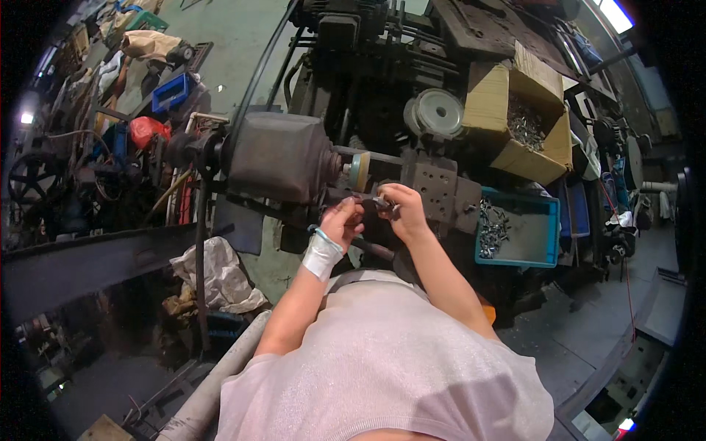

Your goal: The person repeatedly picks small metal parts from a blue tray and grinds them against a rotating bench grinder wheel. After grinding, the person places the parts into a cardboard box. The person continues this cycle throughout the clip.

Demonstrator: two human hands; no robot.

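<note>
My two hands are close together in front of a machine with a grey motor-like housing (276,154). My right hand (406,209) is closed, with small shiny metal parts (385,203) between its thumb and fingers. Beside it my left hand (343,222) has its fingers curled, and whatever they may pinch is too small to make out. A white wrap (321,257) and a light-blue band circle the left wrist. Just beyond the hands, a wheel with a tan and pale-green rim (359,172) sits on the machine's spindle. To its right stands a metal block with holes (435,185).
A teal tray (555,231) at the right holds a heap of small metal parts (494,229). Behind it an open cardboard box (489,92) contains more of them. A round metal disc (440,112) tops the machine. At lower left are a crumpled white sack (217,275) and a thick pipe (220,378).
</note>
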